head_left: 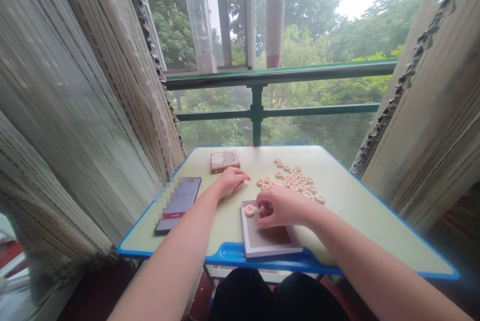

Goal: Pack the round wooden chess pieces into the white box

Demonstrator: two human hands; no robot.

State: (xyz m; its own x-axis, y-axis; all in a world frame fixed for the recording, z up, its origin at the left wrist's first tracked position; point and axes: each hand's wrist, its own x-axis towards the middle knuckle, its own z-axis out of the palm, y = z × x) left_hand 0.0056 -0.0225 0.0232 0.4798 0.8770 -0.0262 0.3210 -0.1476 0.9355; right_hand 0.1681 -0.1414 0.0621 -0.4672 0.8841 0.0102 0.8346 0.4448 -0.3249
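Observation:
My right hand (275, 206) is over a shallow white-rimmed box (272, 249), its thumb and fingers curled around a xiangqi piece (261, 215) that is partly hidden by them. Beside those fingers, in the box's far left corner, lies another round xiangqi piece (249, 210) with a red character facing up. My left hand (233, 182) rests on the table past the box, fingers loosely stretched to the right and holding nothing. Just beyond its fingertips, several loose xiangqi pieces (294, 181) with red or dark characters spread across the tabletop; my right hand covers part of the group.
A pale table (360, 231) with a blue edge carries everything. The box lid (225, 160) lies toward the far left. A phone (180, 206) is beside my left forearm. Curtains hang on both sides, and a green railing (257, 111) stands behind the table.

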